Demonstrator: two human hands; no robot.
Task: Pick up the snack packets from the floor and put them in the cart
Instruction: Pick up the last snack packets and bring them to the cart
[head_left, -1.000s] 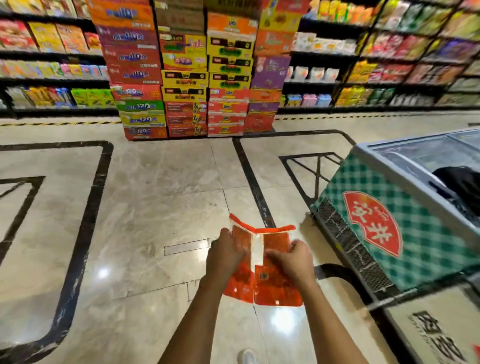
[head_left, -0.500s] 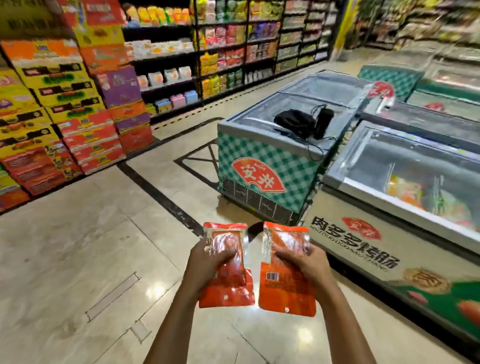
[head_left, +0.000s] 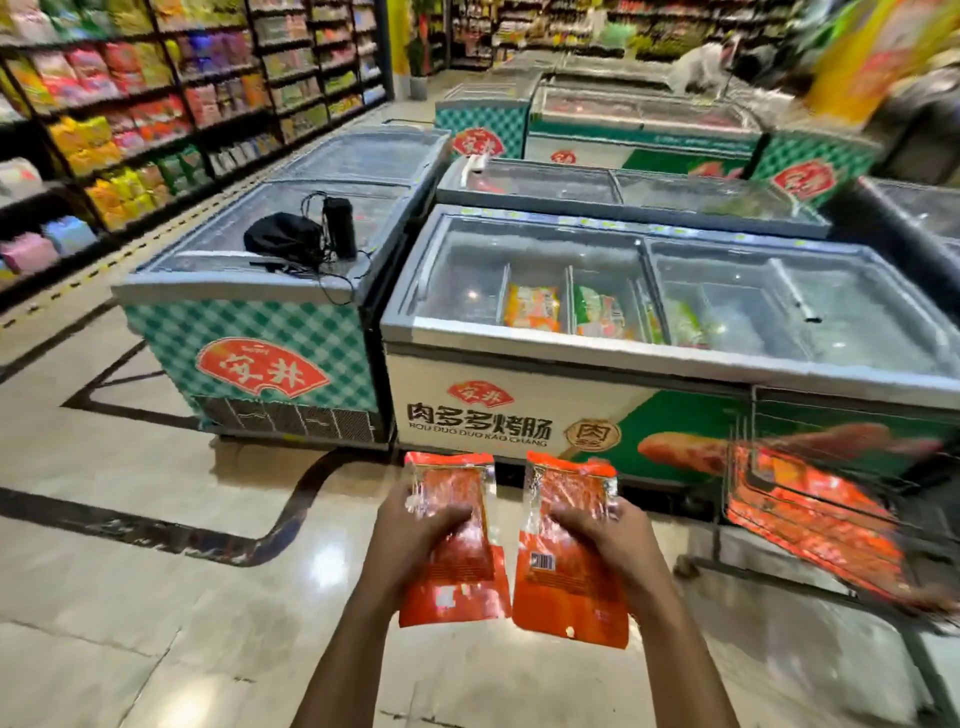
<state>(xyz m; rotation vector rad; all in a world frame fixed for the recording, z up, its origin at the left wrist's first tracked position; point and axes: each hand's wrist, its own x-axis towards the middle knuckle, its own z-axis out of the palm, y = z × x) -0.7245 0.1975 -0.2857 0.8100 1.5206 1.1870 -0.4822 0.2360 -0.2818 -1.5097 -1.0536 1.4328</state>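
Hands each grip one orange packet: left hand (head_left: 415, 525) left packet (head_left: 457, 587), right hand (head_left: 605, 535) right packet (head_left: 569, 597).

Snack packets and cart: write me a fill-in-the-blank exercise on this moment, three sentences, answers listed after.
1. The left hand and the right hand each grip one snack packet, both coloured ____.
2. The cart, already holding orange packets, stands on the person's ____ side.
3. The black bag lies on the glass lid of the freezer with the ____ checked pattern.

Missing words: orange; right; green
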